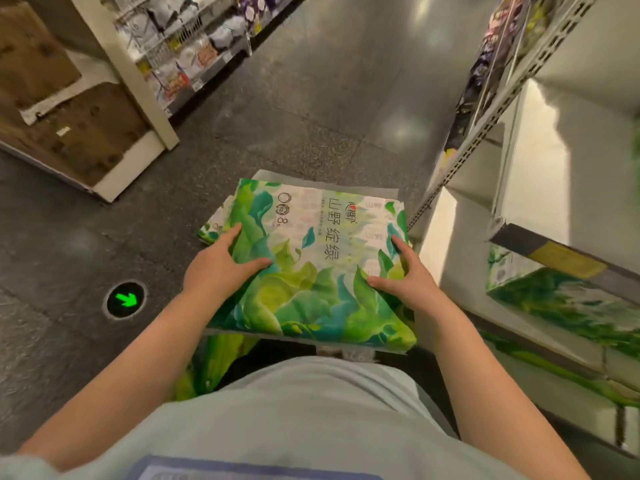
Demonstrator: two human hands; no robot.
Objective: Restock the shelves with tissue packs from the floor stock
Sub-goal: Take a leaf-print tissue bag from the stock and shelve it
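Both hands on the green tissue pack (311,265), held flat at waist height over the aisle floor (311,116). Left hand (221,265) and right hand (408,275) grip its sides, fingers spread. Shelf (540,168) just right.

Light came from overhead store lamps, which left soft white glare patches on the polished dark grey speckled floor (398,98) and on the bare white metal shelf boards (554,161) at right. The scene was moderately bright. Wide-angle distortion bent the uprights near the edges. Motion blur smeared the right side, while the green leaf-printed plastic tissue pack (311,265) stayed fairly sharp.
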